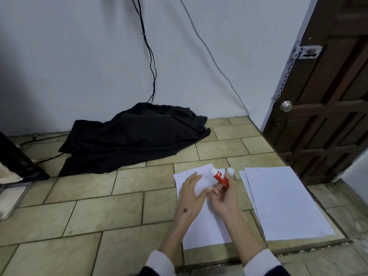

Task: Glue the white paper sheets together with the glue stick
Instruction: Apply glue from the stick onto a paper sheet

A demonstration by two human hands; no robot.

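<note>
**Glue stick held over single sheet**

Right hand (pixel 223 198): fingers curled round the red body of the glue stick (pixel 219 177), which tilts up and away from the person, white end foremost. A second white piece (pixel 230 171), apparently the cap, shows just right of the glue stick; whether the hand holds it cannot be told.

Left hand (pixel 190 196): fingers straight, slightly spread, lying flat on the single sheet (pixel 207 232), just left of the glue stick.

Paper stack (pixel 284 202): on the tiled floor (pixel 99 206), right of the glue stick.

Black cloth (pixel 131 138): well beyond the glue stick, against the wall.
</note>
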